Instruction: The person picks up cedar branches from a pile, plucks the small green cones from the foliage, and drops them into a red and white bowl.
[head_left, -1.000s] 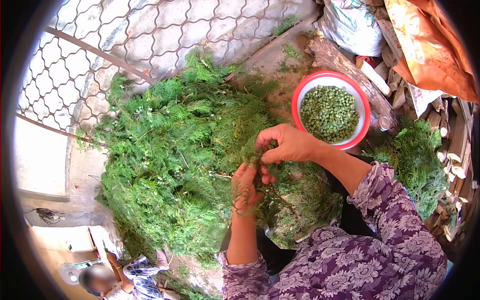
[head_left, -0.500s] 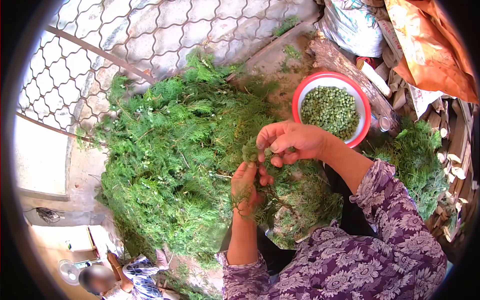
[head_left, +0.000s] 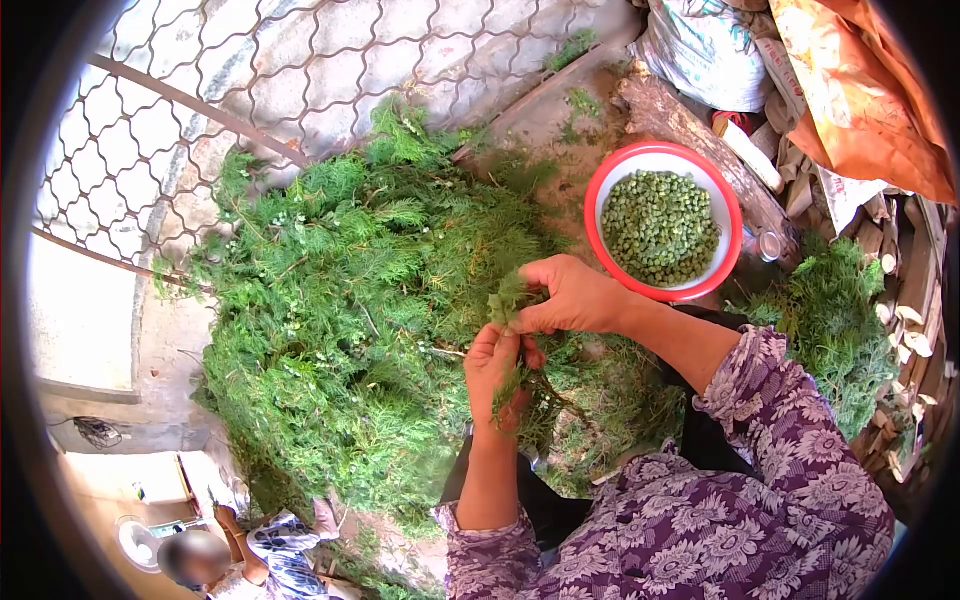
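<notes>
My left hand [head_left: 492, 372] is closed around a green leafy sprig [head_left: 510, 297], whose thin twigs hang down past the wrist. My right hand [head_left: 568, 297] meets it from the right, fingertips pinched on the top of the same sprig, close to the left thumb. Both hands are over the right side of a large heap of green branches [head_left: 340, 320]. Behind my right forearm stands a white basin with a red rim [head_left: 594, 200], holding many small green cones [head_left: 660, 225].
A wire mesh fence [head_left: 300, 70] runs along the top left. Bags [head_left: 705, 55], an orange sheet [head_left: 850, 90] and a log [head_left: 690, 125] lie at the upper right. More branches [head_left: 835, 330] and firewood are on the right. Another person [head_left: 280, 550] sits at the lower left.
My right hand has moved left and slightly down, from just above the sprig onto it, and its fingers have closed. The basin's lower rim shows more. My left hand has barely moved.
</notes>
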